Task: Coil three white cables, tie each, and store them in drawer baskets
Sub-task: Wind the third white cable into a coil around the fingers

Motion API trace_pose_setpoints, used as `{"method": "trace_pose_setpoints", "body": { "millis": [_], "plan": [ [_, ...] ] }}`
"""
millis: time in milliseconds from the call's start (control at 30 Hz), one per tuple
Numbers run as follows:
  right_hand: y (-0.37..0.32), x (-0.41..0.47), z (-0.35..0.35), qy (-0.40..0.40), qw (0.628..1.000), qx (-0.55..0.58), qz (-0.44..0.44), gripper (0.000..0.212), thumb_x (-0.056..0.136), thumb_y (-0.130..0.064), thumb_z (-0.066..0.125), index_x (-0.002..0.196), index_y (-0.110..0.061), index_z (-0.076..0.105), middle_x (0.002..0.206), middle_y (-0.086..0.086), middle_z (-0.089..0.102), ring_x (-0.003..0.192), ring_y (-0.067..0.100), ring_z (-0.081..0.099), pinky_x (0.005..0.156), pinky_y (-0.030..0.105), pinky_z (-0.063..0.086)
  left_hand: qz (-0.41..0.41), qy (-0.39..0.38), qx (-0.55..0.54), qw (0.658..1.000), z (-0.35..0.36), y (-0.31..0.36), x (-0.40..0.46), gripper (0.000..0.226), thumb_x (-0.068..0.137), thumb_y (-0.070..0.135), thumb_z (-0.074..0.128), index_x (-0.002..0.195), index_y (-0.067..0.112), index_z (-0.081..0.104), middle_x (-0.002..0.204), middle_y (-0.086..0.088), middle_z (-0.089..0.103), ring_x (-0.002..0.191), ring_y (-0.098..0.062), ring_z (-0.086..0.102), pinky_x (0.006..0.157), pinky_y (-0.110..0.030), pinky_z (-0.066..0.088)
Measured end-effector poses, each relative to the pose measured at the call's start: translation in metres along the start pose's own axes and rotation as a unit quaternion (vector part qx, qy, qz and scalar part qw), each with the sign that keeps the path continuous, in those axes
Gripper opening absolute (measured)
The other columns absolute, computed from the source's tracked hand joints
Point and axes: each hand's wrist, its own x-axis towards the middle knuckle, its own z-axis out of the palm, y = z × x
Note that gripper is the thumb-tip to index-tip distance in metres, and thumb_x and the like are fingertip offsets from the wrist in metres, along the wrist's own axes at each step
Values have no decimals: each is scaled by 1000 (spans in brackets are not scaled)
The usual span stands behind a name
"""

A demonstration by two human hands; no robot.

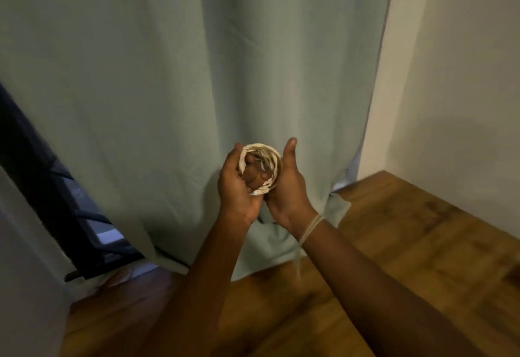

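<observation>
A white cable (261, 166) wound into a small round coil sits between my two hands at mid-frame, in front of a curtain. My left hand (237, 185) cups the coil's left side, fingers curled round it, with a cable end poking out near the palm. My right hand (289, 185) holds the coil's right side, thumb pointing up. A pale string (309, 228) is looped round my right wrist and hangs down. No drawer or basket is in view.
A long grey-green curtain (197, 75) hangs right behind my hands down to a wooden floor (408, 258). A dark window frame (56, 201) shows at the left, a white wall (464, 75) at the right.
</observation>
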Motion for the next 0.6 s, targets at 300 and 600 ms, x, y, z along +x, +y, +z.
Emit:
{"method": "trace_pose_setpoints", "body": {
  "millis": [300,600],
  "plan": [
    [16,-5,-65,309,950,-27,-46,35,86,-25,60,54,-11,56,58,14,55,40,23,46,38,26,36,-79,38,279,956,-37,-94,-7,61,99,57,35,57,18,54,41,5,45,38,-11,41,43,-23,35],
    [11,-17,-183,336,913,-170,-156,38,77,-33,55,68,4,58,59,21,47,49,25,41,48,30,35,-354,-124,220,900,-33,-161,2,55,104,36,31,82,7,72,66,-8,70,63,-18,66,69,-29,56]
  ]
}}
